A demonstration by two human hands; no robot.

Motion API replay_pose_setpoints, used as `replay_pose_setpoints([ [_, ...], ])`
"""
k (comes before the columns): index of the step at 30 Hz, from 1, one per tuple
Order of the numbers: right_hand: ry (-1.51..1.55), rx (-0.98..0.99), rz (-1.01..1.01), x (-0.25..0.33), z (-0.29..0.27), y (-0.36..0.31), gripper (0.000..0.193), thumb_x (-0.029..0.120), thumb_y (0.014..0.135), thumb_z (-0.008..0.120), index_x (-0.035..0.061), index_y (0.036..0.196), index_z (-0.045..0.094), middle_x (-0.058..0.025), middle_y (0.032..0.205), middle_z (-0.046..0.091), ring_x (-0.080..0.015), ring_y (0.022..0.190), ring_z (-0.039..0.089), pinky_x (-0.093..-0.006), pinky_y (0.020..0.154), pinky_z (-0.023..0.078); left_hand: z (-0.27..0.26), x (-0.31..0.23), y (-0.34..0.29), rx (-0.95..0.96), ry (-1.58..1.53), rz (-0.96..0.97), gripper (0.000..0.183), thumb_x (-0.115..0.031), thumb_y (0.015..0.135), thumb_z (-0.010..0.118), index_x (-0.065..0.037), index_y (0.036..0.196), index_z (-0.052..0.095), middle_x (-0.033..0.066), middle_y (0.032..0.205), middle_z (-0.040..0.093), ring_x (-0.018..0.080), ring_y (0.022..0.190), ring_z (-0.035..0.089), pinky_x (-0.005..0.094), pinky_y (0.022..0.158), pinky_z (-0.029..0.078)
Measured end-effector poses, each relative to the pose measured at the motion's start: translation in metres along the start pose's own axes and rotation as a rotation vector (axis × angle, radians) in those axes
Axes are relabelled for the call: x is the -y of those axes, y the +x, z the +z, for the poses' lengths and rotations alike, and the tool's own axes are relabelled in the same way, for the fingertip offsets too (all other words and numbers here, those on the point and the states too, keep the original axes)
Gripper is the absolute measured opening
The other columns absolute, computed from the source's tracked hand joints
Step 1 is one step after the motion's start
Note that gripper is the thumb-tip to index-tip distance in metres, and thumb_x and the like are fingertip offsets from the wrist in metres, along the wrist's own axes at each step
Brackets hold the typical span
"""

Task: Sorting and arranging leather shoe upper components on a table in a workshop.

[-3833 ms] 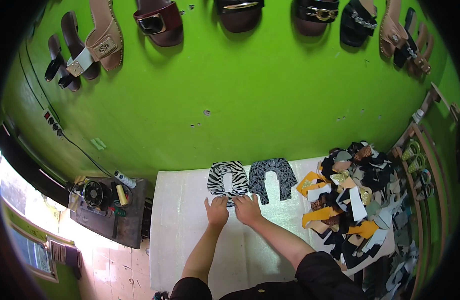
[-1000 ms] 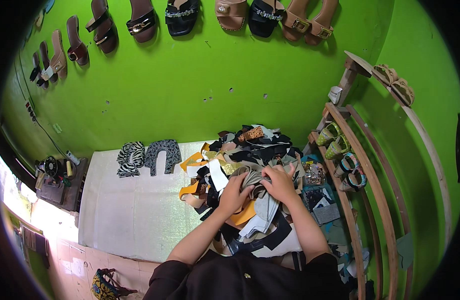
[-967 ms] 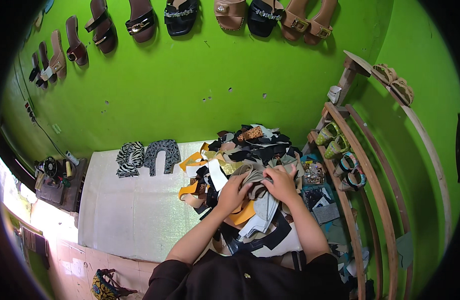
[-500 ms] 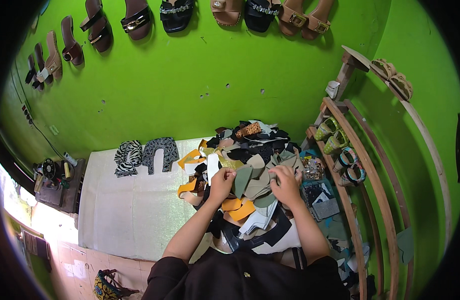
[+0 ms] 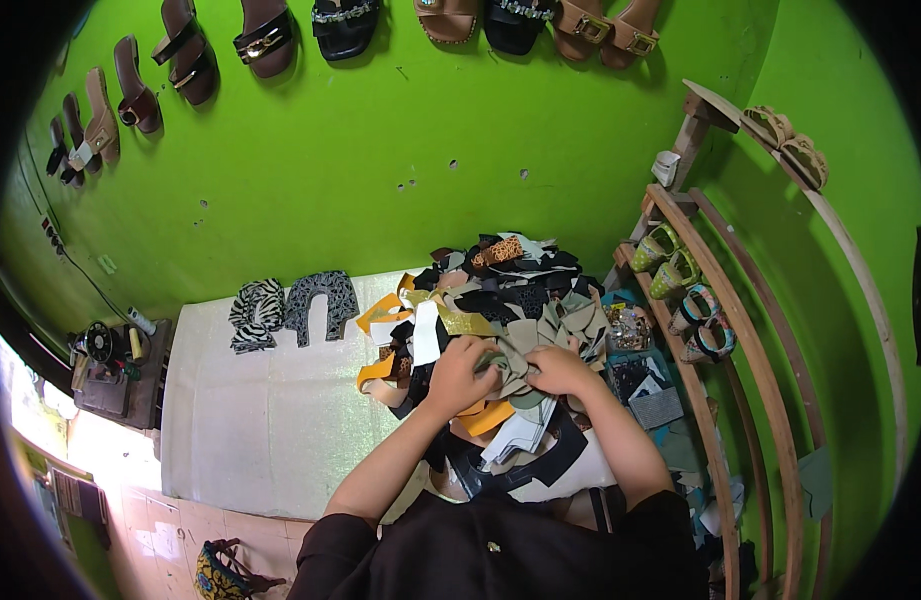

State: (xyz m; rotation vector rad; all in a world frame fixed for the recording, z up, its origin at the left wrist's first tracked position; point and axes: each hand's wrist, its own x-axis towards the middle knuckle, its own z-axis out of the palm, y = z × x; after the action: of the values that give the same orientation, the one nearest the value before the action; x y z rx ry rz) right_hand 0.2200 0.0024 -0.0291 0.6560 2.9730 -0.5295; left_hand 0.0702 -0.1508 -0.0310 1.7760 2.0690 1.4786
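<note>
A heap of cut material scraps (image 5: 525,300) in black, tan, white, orange and grey-green lies on the pale table. My left hand (image 5: 464,374) is closed around a grey-green scrap (image 5: 490,360), its fingers curled toward the right. Close beside it, my right hand (image 5: 560,371) pinches the grey-green scraps (image 5: 515,362) at the middle of the heap. Its fingertips are partly hidden among the pieces. Orange scraps (image 5: 488,418) and white pieces (image 5: 520,432) lie just below both hands.
Two patterned pieces, one zebra-striped (image 5: 257,315) and one grey (image 5: 320,303), lie on the pale table (image 5: 270,420). A wooden rack (image 5: 750,370) with sandals stands at right. A sewing machine (image 5: 105,350) is at far left. Sandals (image 5: 347,28) hang on the green wall.
My left hand has moved right and my right hand slightly left, so they are closer together. The green scrap held upright by my left hand is now bunched low between them.
</note>
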Motion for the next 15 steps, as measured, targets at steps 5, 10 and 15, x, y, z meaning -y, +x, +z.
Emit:
replay_pose_setpoints([
  [5,-0.028,0.011,-0.005,0.001,-0.027,0.003,0.016,0.021,0.085,0.051,0.0146,0.086,0.065,-0.0094,0.078,0.064,-0.0281,0.089,0.060,-0.0556,0.092,0.021,0.005,0.002,-0.006,0.087,0.149,0.070,0.038,-0.028,0.072,0.068,-0.008,0.103,0.061,0.0117,0.091,0.058,0.0305,0.085,0.055,0.0378,0.073,0.046],
  [10,-0.048,-0.231,-0.092,0.009,-0.048,-0.003,0.017,0.022,0.088,0.049,0.0137,0.088,0.063,-0.0075,0.084,0.064,-0.0250,0.090,0.058,-0.0522,0.094,0.022,0.004,0.012,-0.004,0.022,-0.006,-0.062,0.031,-0.019,0.080,0.061,-0.005,0.108,0.059,0.0164,0.095,0.063,0.0331,0.085,0.060,0.0389,0.073,0.048],
  [15,0.065,-0.489,-0.055,0.009,-0.051,-0.002,0.014,0.021,0.087,0.051,0.0123,0.092,0.061,-0.0068,0.084,0.064,-0.0250,0.088,0.058,-0.0485,0.094,0.025,0.001,0.022,-0.003,-0.087,-0.071,-0.295,0.038,-0.011,0.080,0.057,-0.004,0.117,0.051,0.0172,0.091,0.061,0.0325,0.083,0.060,0.0376,0.073,0.048],
])
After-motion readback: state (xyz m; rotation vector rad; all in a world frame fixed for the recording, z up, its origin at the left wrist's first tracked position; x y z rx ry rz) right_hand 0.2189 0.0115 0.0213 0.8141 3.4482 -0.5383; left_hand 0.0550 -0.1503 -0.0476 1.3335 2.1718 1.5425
